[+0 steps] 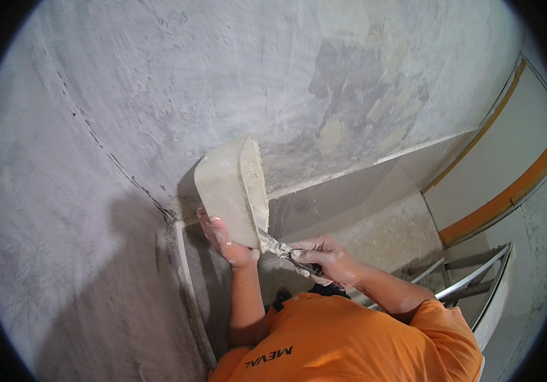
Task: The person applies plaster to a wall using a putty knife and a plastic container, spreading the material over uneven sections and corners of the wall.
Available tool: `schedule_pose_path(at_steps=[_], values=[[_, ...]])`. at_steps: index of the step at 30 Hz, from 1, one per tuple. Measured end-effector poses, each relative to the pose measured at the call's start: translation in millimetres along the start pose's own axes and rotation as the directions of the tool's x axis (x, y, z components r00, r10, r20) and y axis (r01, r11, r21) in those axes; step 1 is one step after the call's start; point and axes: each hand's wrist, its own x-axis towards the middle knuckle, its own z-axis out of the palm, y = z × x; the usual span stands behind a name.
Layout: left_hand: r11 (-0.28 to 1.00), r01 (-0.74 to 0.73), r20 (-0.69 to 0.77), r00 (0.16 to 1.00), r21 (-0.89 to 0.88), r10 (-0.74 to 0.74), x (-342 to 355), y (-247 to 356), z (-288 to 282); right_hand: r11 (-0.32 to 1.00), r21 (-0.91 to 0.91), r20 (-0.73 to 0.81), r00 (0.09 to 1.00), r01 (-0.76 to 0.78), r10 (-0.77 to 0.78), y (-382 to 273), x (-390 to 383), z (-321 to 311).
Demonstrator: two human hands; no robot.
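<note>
A white, plaster-coated plastic tub (222, 191) is tilted on its side in front of the wall. My left hand (225, 242) is shut on it, with the palm under and against its side. My right hand (324, 258) is closed on the dark handle of a putty knife (273, 245), whose metal part is caked with white paste and touches the tub's near rim. White paste coats both hands' fingers. The tip of the blade is hidden at the tub.
Patchy plastered walls (388, 70) meet in a corner behind the tub, above a grey skirting strip (324, 198). At right are an orange-framed pale door (490, 165) and a metal ladder (477, 270). A pale, stained floor (394, 235) lies below.
</note>
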Motion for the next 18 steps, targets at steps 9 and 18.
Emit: schedule_pose_path(at_steps=[9, 18], values=[[0.977, 0.169, 0.067, 0.985, -0.13, -0.161, -6.2, -12.6, -9.0, 0.853, 0.519, 0.079, 0.99, 0.06, -0.118, -15.3, 2.0, -23.7], [0.988, 0.103, 0.164, 0.983, -0.114, -0.084, -16.0, -7.1, 8.4, 0.873, 0.411, -0.04, 0.962, 0.262, -0.27, -35.3, -8.1, -33.2]])
